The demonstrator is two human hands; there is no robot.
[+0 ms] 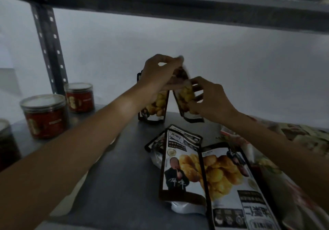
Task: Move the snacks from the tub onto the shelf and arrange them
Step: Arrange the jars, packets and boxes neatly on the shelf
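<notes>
You can't read any print: the snack bags (183, 165) at 5 o'clock carry blurred characters, the jars (45, 116) blurred labels.

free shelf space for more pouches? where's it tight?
Bare shelf shows between the red jars and the flat pouches, under the left forearm. Crowded on the right: flat pouches overlap, and both hands hold the tilted pouch beside the standing pouch.

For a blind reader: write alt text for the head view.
Both hands, left hand and right hand, hold a tilted snack pouch beside an upright pouch on a grey shelf. More pouches lie nearer; red jars stand left.
</notes>
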